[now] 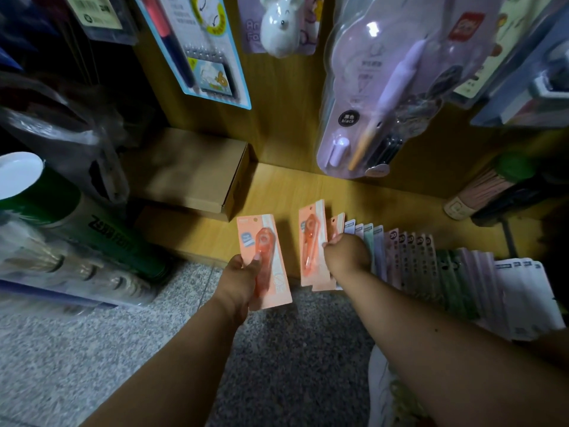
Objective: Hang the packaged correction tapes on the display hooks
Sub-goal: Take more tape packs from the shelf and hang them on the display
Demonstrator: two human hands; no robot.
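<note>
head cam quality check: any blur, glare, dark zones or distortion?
Head view: wide-angle bending at the edges; left side dark, with the clear bags and green tube motion-smeared; glare spot on the purple blister pack up top; the orange pack in the left hand and the row of packs at the right hand are soft but readable.
</note>
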